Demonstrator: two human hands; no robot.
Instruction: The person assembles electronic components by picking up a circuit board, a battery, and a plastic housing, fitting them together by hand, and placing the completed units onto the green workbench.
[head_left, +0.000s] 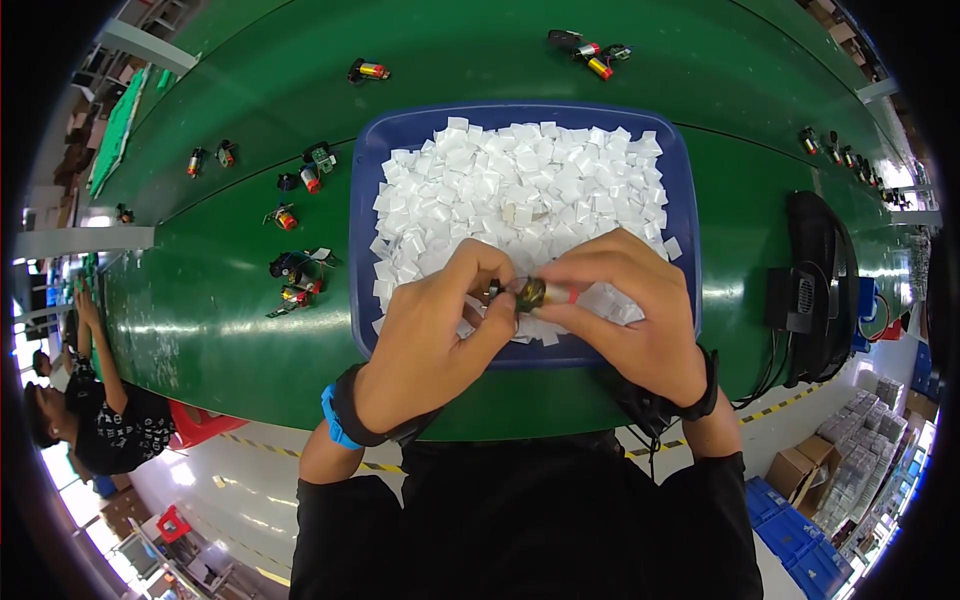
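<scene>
Over the near side of a blue tray [358, 250] full of small white square pads [520, 170], both my hands are closed on one small battery assembly. My left hand [430, 325] pinches its dark end, where a small black part [494, 289] shows between thumb and forefinger. My right hand [635, 305] grips the silvery cylindrical cell [556, 293], which has a red band at its end. Thin wires and a dark piece join the two ends. My fingers hide parts of the assembly, so its exact make-up cannot be seen.
Similar battery assemblies lie left of the tray [300, 290], behind it [372, 70] and far right [840, 150] on the green bench [730, 230]. A black bag-like item [815, 240] and a black box [792, 300] sit at right. Another person [95, 420] works at far left.
</scene>
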